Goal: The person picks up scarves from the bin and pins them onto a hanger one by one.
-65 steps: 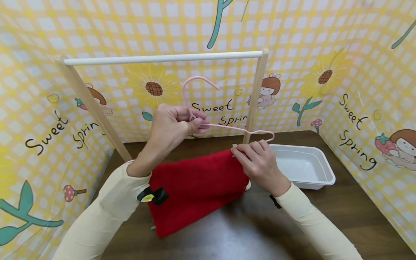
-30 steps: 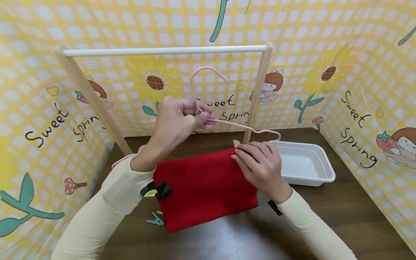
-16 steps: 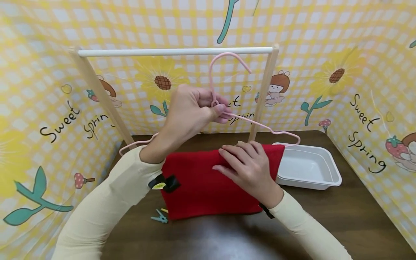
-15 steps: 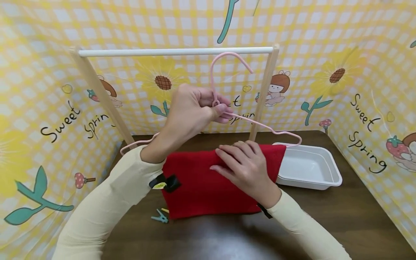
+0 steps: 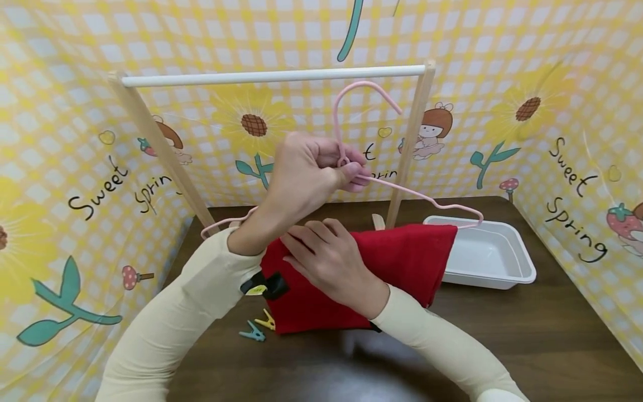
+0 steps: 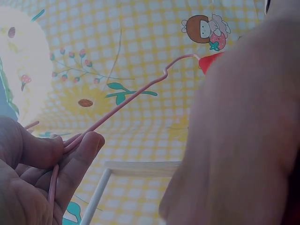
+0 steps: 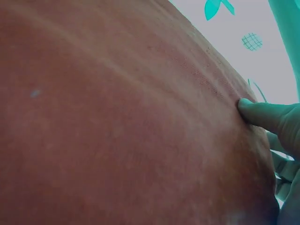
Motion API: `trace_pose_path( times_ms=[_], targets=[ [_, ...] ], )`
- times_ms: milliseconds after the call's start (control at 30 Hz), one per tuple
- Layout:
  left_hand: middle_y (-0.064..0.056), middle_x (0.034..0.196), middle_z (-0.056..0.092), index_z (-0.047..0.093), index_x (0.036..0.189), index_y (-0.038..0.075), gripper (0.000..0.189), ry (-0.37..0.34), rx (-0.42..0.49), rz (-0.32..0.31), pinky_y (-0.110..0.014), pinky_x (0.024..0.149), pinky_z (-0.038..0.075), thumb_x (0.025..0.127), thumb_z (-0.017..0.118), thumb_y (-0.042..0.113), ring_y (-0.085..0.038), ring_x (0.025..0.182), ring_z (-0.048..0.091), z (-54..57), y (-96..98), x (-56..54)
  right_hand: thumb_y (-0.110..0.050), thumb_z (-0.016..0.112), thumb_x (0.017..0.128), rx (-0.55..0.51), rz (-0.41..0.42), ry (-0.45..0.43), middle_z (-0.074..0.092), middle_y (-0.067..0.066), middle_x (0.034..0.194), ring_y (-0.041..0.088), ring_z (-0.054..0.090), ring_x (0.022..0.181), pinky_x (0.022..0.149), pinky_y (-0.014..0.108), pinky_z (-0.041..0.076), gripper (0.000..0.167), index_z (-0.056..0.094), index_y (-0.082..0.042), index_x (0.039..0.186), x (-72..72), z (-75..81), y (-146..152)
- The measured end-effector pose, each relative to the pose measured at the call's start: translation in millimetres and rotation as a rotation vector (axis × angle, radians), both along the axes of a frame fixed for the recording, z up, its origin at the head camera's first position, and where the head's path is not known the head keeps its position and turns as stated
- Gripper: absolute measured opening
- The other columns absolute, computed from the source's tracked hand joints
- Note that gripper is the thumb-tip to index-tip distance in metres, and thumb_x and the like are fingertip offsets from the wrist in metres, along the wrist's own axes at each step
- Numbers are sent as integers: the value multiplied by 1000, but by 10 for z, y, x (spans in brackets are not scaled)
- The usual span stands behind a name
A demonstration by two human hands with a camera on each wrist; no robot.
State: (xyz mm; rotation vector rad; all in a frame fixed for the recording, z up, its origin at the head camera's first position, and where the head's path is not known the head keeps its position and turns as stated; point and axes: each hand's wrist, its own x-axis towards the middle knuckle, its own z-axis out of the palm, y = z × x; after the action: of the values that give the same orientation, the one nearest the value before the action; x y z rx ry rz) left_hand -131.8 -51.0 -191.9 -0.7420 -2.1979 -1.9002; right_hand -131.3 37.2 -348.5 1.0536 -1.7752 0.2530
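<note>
My left hand [image 5: 306, 173] pinches a pink wire hanger [image 5: 402, 190] just under its hook, holding it up in the head view. A red cloth [image 5: 407, 257] hangs folded from the hanger's lower part, its right corner near the hanger's right end. The hanger's bottom bar is hidden. My right hand [image 5: 331, 262] holds the cloth's top edge towards the left, below my left forearm. In the right wrist view the thumb [image 7: 267, 115] presses on the cloth [image 7: 117, 131], fingers behind it. The left wrist view shows the hanger [image 6: 126, 102] between thumb and fingers.
A wooden rack with a white rail [image 5: 273, 76] stands behind the hands. To the right on the brown table [image 5: 562, 329] is a white plastic tub [image 5: 482, 254]. A blue clothespin [image 5: 253, 331] and a yellow clothespin [image 5: 266, 320] lie at the cloth's lower left.
My right hand has slid left along the cloth's top edge, uncovering its right part. The hanger in my left hand has moved right and up. The yellow clothespin has come into fuller view.
</note>
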Motion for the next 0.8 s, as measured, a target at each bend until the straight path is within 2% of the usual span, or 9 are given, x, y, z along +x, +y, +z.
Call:
trace_pose_path(
  times_ms=[200, 300, 367, 500, 567, 667, 733, 800],
  targets=[
    [-24, 85, 75, 73, 88, -15, 3, -2, 5, 1, -36, 69, 66, 87, 70, -14, -24, 72, 77, -22, -2, -20, -23, 75, 92, -22, 34, -7, 74, 0, 100, 17, 62, 88, 73, 27, 52, 20, 78, -13, 109, -41, 19, -101],
    [-23, 86, 75, 73, 87, -14, 3, -9, 11, -9, -36, 69, 66, 87, 70, -14, -24, 73, 77, -53, -21, -25, -20, 77, 90, -69, 77, -42, 76, 0, 97, 17, 62, 86, 66, 25, 51, 15, 80, -13, 103, -48, 20, -134],
    [-22, 87, 76, 74, 87, -13, 3, -12, 3, -15, -37, 68, 66, 87, 71, -13, -24, 72, 77, -85, -40, -25, -20, 80, 87, -107, 115, -81, 77, 0, 95, 16, 65, 87, 68, 24, 54, 14, 81, -13, 99, -46, 21, -154],
    [-21, 90, 77, 74, 86, -11, 5, -19, -10, -20, -37, 68, 66, 88, 70, -13, -24, 72, 78, -150, -70, -37, -17, 84, 82, -179, 148, -233, 77, -1, 90, 16, 68, 89, 70, 24, 60, 10, 81, -15, 92, -28, 52, -183],
    [-21, 89, 76, 74, 86, -12, 5, -24, -11, -26, -37, 68, 66, 88, 69, -13, -25, 72, 78, -179, -61, -49, -15, 83, 83, -220, 131, -351, 73, -2, 81, 16, 67, 81, 62, 25, 58, 4, 79, -16, 83, -7, 93, -185],
    [-21, 87, 76, 74, 86, -12, 6, -47, -17, -42, -37, 68, 66, 88, 68, -14, -25, 72, 78, -208, -21, -56, -10, 79, 85, -287, 85, -525, 64, 0, 65, 18, 60, 65, 47, 30, 49, 20, 71, -16, 68, 29, 175, -171],
    [-21, 84, 76, 73, 86, -12, 7, -71, -22, -59, -37, 68, 67, 88, 67, -14, -26, 73, 78, -214, 5, -56, -7, 75, 85, -309, 45, -601, 57, 1, 58, 20, 57, 58, 42, 34, 45, 30, 62, -15, 60, 42, 234, -170],
    [-20, 83, 76, 73, 85, -11, 8, -88, -37, -66, -36, 68, 67, 89, 67, -14, -27, 72, 78, -213, 24, -49, -5, 73, 84, -303, -2, -636, 55, 2, 55, 22, 57, 56, 41, 37, 45, 31, 59, -13, 58, 42, 279, -181]
  ],
)
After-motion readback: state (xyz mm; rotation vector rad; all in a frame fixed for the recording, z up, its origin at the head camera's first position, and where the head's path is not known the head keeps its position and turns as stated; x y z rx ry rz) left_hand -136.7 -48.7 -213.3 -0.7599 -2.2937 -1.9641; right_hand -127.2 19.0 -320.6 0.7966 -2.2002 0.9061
